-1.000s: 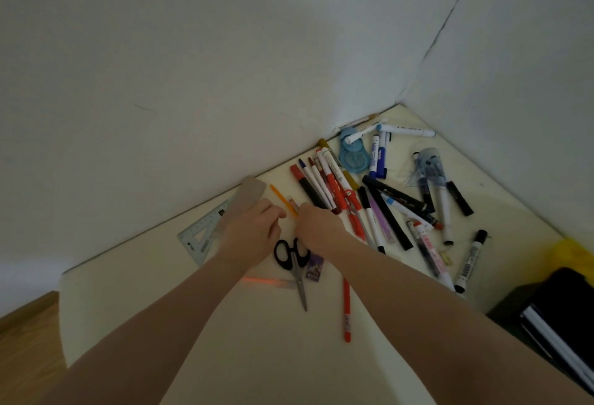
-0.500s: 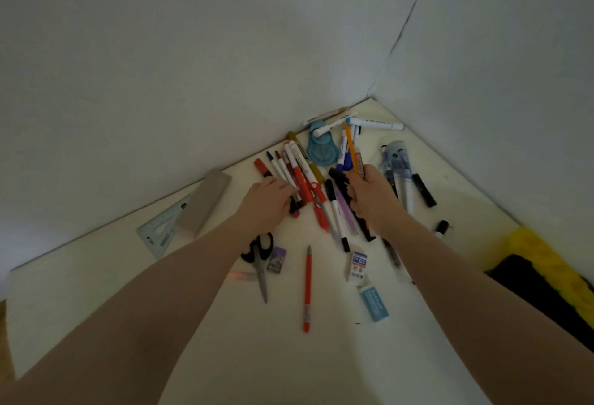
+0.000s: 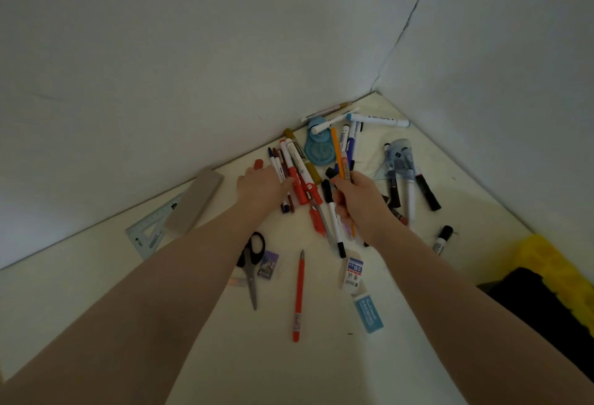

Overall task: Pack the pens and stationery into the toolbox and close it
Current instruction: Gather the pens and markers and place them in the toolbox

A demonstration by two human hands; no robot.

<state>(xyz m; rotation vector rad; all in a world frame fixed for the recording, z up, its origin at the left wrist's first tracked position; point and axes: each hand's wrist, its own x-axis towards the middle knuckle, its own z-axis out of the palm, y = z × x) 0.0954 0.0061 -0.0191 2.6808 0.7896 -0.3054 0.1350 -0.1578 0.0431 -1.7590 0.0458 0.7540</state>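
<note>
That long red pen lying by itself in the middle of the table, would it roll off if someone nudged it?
The red pen looks round and slim, so a sideways nudge would probably set it rolling. The table seems flat, so it likely would not go far. It appears stiff and light, probably easy to pinch up, with bare table on both sides of it.
</note>
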